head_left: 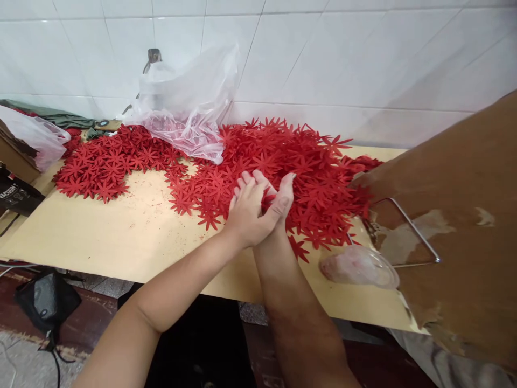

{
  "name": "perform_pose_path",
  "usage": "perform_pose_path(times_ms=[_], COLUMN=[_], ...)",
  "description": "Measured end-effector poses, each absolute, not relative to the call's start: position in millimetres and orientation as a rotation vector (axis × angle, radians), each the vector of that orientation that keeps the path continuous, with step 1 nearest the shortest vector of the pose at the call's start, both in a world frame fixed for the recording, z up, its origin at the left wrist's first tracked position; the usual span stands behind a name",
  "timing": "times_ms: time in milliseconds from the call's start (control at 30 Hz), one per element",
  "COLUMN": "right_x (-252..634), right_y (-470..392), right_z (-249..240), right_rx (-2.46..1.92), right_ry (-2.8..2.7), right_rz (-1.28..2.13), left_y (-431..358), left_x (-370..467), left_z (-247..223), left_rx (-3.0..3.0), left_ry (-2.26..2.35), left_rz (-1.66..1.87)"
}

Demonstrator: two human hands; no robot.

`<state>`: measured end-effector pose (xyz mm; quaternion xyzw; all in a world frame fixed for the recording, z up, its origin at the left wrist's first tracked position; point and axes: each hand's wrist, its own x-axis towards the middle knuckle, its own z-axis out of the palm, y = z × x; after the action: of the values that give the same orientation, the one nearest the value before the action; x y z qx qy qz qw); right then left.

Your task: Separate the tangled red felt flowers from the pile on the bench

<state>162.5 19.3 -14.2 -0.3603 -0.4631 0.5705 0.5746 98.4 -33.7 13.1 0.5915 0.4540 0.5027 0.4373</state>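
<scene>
1 pale worktop (100, 237) runs across the view, and 1 brown cardboard panel (456, 210), scuffed and torn, stands at its right end. 2 heaps of red flower-shaped cutouts lie on the worktop, too overlapped to count: the larger heap (270, 145) is in the middle and to the right, the smaller heap (105, 161) to the left. 1 clear plastic bag (189, 89) stands between them against the tiled wall; red shows through its lower part, but whether that is inside or behind, I cannot tell. 1 black pouch (48, 299) lies below the worktop's left end. 1 whitish bag (38, 134) sits at the far left, its contents unclear.

2 hands meet at the front of the larger heap. The left hand (247, 215) lies over the palm of the right hand (286, 196), and red material (268, 198) is pressed between the 2; how many pieces, I cannot tell. 1 clear plastic cup (359, 267) lies on its side near the cardboard panel, with something pinkish in it. 1 bent metal wire (414, 229) rests at the panel.
</scene>
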Motion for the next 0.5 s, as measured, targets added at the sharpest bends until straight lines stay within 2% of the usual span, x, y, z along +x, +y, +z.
perform_pose_path(times_ms=[167, 300, 500], right_x=[163, 145, 189], right_y=[56, 42, -12], right_z=[-12, 1, 26], right_rx=[-1.005, -1.021, -1.152], right_ry=[-1.163, -1.189, -1.66], right_rz=[1.125, 0.977, 0.295], left_y=[-15, -3, -1], left_x=[75, 43, 22], left_z=[15, 12, 8], left_rx=[0.767, 0.32, 0.196], left_ry=[0.891, 0.703, 0.645], left_rz=[1.317, 1.267, 1.278])
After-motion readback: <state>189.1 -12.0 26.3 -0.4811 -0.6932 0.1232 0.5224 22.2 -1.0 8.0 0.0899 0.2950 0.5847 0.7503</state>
